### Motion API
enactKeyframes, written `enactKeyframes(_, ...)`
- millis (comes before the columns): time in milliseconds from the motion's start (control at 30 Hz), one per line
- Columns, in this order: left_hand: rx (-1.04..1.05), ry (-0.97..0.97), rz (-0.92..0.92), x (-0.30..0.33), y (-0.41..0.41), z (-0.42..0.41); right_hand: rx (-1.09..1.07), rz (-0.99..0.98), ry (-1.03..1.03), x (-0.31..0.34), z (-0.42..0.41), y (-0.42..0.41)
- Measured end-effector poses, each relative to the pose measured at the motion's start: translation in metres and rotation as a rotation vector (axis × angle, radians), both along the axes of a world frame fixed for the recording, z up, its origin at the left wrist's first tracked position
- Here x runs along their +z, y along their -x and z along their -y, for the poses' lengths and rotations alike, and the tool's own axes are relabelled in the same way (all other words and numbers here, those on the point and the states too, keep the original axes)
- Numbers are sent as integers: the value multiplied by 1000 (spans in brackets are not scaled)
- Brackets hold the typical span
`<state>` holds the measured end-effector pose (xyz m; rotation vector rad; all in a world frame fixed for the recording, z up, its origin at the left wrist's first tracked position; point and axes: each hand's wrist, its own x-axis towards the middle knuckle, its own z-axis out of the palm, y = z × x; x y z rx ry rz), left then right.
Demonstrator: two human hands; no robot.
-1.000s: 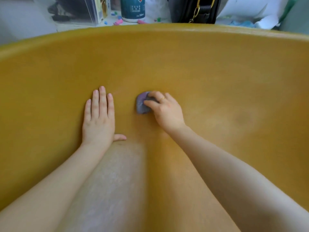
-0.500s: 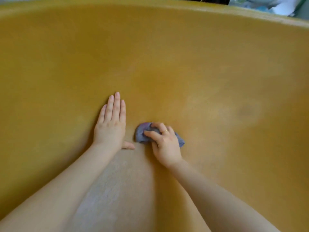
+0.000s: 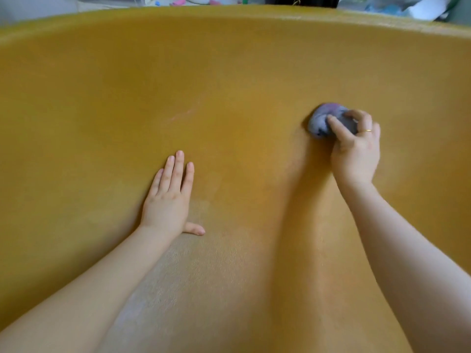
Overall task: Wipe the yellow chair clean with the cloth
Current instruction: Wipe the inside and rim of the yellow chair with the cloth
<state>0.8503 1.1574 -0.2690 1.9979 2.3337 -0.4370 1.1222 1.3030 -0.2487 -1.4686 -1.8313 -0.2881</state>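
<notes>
While our left hand point(image 3: 168, 200) lies flat with straight fingers on the chair point(image 3: 229, 72) to brace it, we bunch the cloth point(image 3: 321, 119) in our right hand's point(image 3: 355, 151) curled-finger grip, pressing it on the right of the shell to scrub.

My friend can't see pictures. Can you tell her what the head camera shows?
A person's right hand presses a bunched purple cloth against the yellow chair, wiping it. The left hand lies flat, fingers straight, on the chair beside a pale, dusty patch.
</notes>
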Motion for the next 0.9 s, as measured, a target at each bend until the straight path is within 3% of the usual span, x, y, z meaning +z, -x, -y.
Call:
enactKeyframes(67,6,-1,1,-1,-1,-1,-52,-79,-23,-14,4,10)
enactKeyframes(133,22,10,0,1,-5,-1,55,-68,0,-45,26,28)
enactKeyframes(267,50,19,-11,8,-11,2,367,108,200,-89,100,56)
enactKeyframes(333,32,19,-30,11,-20,3,405,173,275,-88,113,60)
enactKeyframes(467,-72,63,11,3,-44,3,392,347,203,-62,84,33)
enactKeyframes(633,-85,54,69,-8,-38,3,65,20,156,-27,24,-3)
enactKeyframes(767,-86,15,123,-15,-35,2,-61,-325,132,-46,38,48)
enactKeyframes(900,-72,-30,183,-15,-33,5,154,-284,164,-68,71,92)
